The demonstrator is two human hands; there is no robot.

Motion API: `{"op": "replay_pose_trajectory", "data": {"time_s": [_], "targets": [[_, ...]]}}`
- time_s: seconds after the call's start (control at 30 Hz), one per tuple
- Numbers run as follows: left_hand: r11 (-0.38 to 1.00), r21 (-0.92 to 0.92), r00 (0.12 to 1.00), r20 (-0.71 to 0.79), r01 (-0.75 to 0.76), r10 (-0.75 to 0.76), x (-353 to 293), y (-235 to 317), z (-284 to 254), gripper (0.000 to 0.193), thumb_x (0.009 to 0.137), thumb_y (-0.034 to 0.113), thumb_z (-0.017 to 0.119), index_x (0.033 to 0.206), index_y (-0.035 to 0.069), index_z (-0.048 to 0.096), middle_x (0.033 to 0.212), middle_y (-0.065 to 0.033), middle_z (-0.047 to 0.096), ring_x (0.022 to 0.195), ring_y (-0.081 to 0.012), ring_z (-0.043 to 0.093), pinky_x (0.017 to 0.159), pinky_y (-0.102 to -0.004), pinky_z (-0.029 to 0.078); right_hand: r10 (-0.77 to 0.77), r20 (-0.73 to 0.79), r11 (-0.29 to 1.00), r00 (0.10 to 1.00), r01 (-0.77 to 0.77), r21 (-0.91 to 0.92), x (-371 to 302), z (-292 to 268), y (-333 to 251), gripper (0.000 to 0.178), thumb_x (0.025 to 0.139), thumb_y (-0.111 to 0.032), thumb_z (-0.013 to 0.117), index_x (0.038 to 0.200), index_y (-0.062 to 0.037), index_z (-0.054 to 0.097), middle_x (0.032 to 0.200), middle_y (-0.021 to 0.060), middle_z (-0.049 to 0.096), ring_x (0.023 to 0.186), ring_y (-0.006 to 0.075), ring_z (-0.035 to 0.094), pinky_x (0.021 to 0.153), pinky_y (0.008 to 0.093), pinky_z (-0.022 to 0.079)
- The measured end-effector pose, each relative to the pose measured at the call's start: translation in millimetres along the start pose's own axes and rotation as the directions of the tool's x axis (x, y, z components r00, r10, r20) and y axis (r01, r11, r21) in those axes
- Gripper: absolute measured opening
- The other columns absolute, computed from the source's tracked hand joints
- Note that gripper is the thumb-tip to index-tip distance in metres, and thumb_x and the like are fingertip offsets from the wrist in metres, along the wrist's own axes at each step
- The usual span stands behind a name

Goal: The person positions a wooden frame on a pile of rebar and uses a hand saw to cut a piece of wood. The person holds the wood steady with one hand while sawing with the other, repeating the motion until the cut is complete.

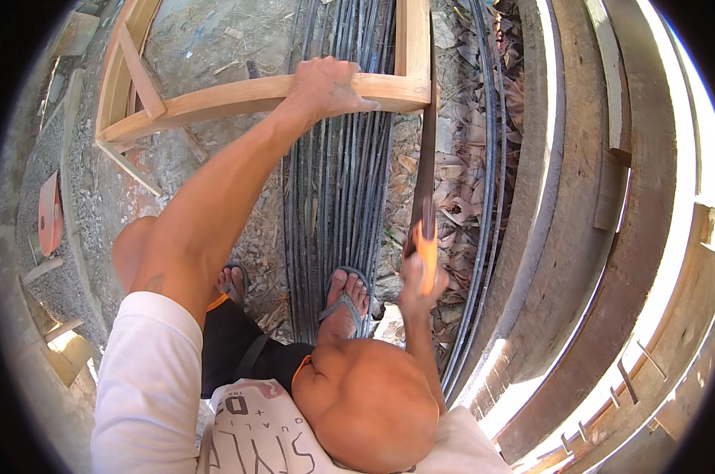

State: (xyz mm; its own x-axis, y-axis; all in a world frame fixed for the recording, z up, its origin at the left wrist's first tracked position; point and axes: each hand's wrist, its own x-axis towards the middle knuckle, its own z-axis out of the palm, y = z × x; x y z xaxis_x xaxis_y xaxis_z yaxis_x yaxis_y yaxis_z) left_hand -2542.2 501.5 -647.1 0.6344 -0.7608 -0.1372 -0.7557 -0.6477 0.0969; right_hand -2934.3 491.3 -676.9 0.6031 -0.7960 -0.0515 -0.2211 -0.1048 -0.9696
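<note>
My left hand (326, 87) presses down on the front rail of a pale wooden frame (215, 99), with the arm stretched out straight. My right hand (417, 288) is shut on the orange handle (427, 249) of a hand saw. The saw's dark blade (425, 158) runs away from me and meets the frame's right corner, next to an upright piece of the frame (413, 35). The frame rests over a bundle of long dark steel rods (342, 197).
My feet in sandals (346, 296) stand on the rods. Dry leaves (460, 182) lie to the right of them. Long weathered planks (594, 197) run along the right side. Gravel ground (89, 182) and a reddish flat object (49, 213) are at the left.
</note>
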Motion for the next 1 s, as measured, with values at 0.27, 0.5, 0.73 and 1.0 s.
{"op": "replay_pose_trajectory", "data": {"time_s": [0.27, 0.5, 0.73, 1.0], "targets": [[1.0, -0.003, 1.0, 0.024, 0.009, -0.009, -1.2, 4.7, -4.3, 0.076, 0.071, 0.074, 0.082, 0.112, 0.01, 0.082, 0.09, -0.0138, 0.081, 0.086, -0.031, 0.08, 0.082, -0.0447, 0.064, 0.007, 0.061, 0.999, 0.998, -0.004, -0.052, -5.8, -19.1, -28.9, 0.039, 0.106, -0.029, 0.06, 0.084, 0.0026, 0.063, 0.061, 0.0074, 0.047, 0.056, 0.015, 0.05, 0.053, 0.0371, 0.038], [1.0, 0.01, 0.999, 0.032, -0.005, 0.005, 4.7, 5.5, -2.9, 0.077, 0.071, 0.073, 0.081, 0.115, 0.01, 0.081, 0.092, -0.0151, 0.081, 0.087, -0.0325, 0.079, 0.082, -0.0444, 0.064, 0.192, 0.063, 0.979, 0.979, -0.195, 0.05, 65.9, 9.7, -39.5, 0.037, 0.107, -0.024, 0.063, 0.08, 0.0, 0.059, 0.062, 0.0007, 0.047, 0.058, 0.0108, 0.041, 0.052, 0.0352, 0.033], [1.0, -0.031, 1.0, 0.029, 0.001, 0.0, 3.5, 10.8, -0.2, 0.08, 0.069, 0.074, 0.082, 0.118, 0.01, 0.081, 0.093, -0.0153, 0.081, 0.088, -0.0332, 0.079, 0.082, -0.0462, 0.064, -0.006, 0.009, 0.987, 1.0, 0.008, -0.161, -54.3, -31.4, -34.2, 0.044, 0.106, -0.037, 0.059, 0.106, 0.0045, 0.072, 0.061, 0.0077, 0.046, 0.05, 0.0168, 0.047, 0.051, 0.0369, 0.036], [1.0, -0.012, 1.0, 0.019, -0.013, 0.014, 4.2, 7.4, -1.7, 0.079, 0.069, 0.073, 0.083, 0.115, 0.01, 0.082, 0.091, -0.0156, 0.081, 0.086, -0.0338, 0.079, 0.08, -0.0488, 0.063, 0.073, -0.004, 0.993, 0.997, -0.072, 0.098, 84.0, 31.2, -19.0, 0.042, 0.11, -0.029, 0.062, 0.076, -0.0035, 0.058, 0.063, -0.0045, 0.051, 0.056, 0.0062, 0.043, 0.05, 0.029, 0.032]]}}
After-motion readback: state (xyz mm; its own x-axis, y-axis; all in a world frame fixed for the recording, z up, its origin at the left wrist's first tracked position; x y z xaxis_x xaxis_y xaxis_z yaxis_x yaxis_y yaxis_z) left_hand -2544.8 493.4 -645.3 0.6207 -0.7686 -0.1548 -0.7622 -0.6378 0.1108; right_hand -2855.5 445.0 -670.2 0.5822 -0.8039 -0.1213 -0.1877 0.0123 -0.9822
